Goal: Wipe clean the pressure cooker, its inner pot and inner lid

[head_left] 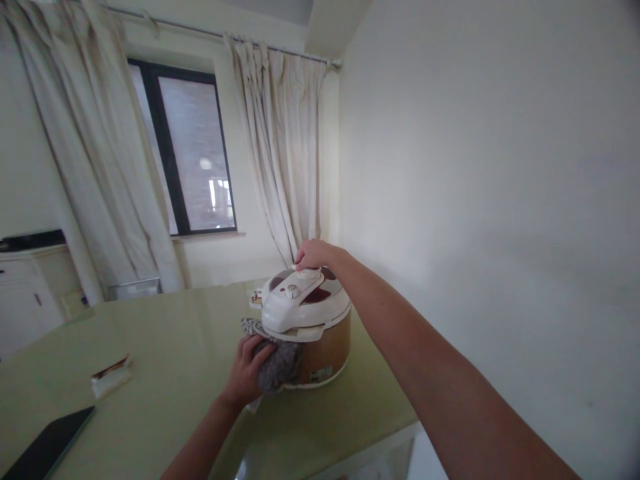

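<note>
A pressure cooker [323, 350] with a gold body and a white and maroon lid stands near the right end of a pale green table [165, 360]. My left hand [247, 375] grips a grey cloth [280, 363] and presses it against the cooker's left side, just under the lid's rim. My right hand [314, 255] reaches over from the right and rests on the far part of the lid, fingers curled over the white handle there.
A small white packet [111, 377] and a dark flat tablet [47, 448] lie on the table's left part. White wall close on the right. Window with cream curtains behind; a white cabinet [25, 293] at far left. The table's near-right corner ends beneath my right arm.
</note>
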Available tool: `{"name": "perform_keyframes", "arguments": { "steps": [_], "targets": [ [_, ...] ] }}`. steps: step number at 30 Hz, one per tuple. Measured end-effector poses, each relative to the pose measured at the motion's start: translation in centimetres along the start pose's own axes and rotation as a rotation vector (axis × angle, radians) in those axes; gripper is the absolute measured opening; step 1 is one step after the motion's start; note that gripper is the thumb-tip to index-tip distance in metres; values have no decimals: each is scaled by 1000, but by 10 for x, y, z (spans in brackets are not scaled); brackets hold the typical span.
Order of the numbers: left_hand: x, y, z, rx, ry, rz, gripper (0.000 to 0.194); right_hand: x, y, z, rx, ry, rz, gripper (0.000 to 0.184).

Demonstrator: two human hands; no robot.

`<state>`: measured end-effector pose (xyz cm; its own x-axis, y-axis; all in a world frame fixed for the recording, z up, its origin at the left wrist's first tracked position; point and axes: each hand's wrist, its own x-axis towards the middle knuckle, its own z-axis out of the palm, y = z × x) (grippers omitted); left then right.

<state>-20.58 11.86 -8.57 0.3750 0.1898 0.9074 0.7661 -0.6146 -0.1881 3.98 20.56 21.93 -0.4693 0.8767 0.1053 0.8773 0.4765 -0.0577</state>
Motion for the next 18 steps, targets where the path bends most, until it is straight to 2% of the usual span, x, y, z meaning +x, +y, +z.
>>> {"name": "perform_keyframes", "arguments": {
  "steps": [6,12,18],
  "targets": [
    [6,38,4,60,69,-95,44,-3,0,-4,27,4,-17,34],
    [7,85,16,142,74,-141,49,-2,0,-4,24,-5,-16,34],
    [15,106,19,162,63,-204,48,1,2,-3,31,5,7,33]
  ]
}}
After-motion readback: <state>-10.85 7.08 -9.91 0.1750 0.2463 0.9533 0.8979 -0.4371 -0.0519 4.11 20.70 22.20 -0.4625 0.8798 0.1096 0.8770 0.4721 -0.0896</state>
